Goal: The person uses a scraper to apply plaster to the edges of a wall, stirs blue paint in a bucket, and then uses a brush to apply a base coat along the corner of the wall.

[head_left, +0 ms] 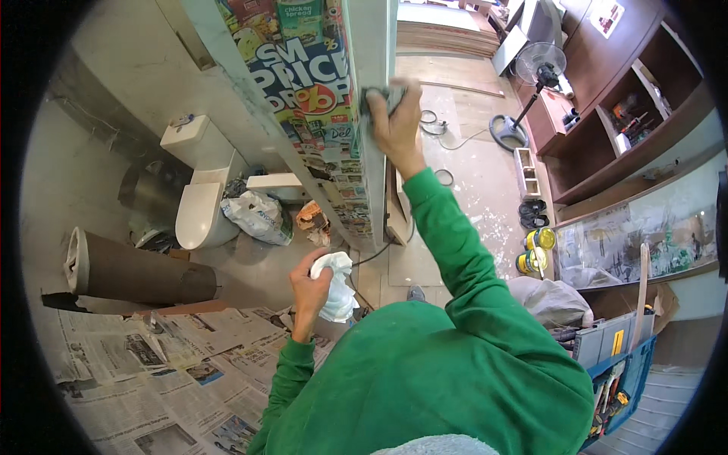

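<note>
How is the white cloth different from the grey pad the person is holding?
The white cloth is pale and crumpled; the grey pad is darker and looks blurry. The white cloth is in the left hand, lower in the picture; the grey pad is in the right hand, up at the pale wall edge. Both are held in bare hands.
</note>
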`<state>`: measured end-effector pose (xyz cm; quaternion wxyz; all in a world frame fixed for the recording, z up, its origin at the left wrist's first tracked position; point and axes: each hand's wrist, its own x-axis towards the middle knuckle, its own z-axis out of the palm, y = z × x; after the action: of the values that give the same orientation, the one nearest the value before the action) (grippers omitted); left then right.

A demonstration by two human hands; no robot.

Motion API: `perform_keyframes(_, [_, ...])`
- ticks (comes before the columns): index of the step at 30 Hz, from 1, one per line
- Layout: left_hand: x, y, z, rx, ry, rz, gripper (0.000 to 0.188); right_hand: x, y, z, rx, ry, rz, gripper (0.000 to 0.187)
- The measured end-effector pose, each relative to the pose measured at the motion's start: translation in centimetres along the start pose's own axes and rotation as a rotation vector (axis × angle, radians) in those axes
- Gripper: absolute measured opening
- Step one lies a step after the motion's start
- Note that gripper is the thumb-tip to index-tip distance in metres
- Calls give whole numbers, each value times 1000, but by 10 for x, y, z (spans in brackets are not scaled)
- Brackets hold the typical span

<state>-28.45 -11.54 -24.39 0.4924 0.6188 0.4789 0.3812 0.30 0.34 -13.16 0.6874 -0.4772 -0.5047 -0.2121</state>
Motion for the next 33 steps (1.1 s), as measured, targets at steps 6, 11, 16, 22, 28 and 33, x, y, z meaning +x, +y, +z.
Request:
perform_keyframes(6, [-5, -4, 9, 10, 30, 12, 35, 83, -37, 18, -20, 203, -358, 28])
perform_keyframes(11, [3, -9, 12, 4, 57, -7, 34, 18, -10, 9, -85, 144, -308, 33])
perform_keyframes(16, [1, -8, 11, 2, 50, -14, 35, 55, -34, 16, -5, 192, -280, 32])
perform_keyframes(22, [0, -11, 16, -25, 10, -82, 36, 8, -10, 12, -59, 177, -266, 29])
perform_keyframes(28, [-14, -27, 11, 112, 14, -52, 36, 38, -23, 16, -161, 170, -361, 31])
perform_keyframes(33, [-17, -8, 9, 123, -25, -137, 37, -170, 50, -49, -272, -241, 36, 30])
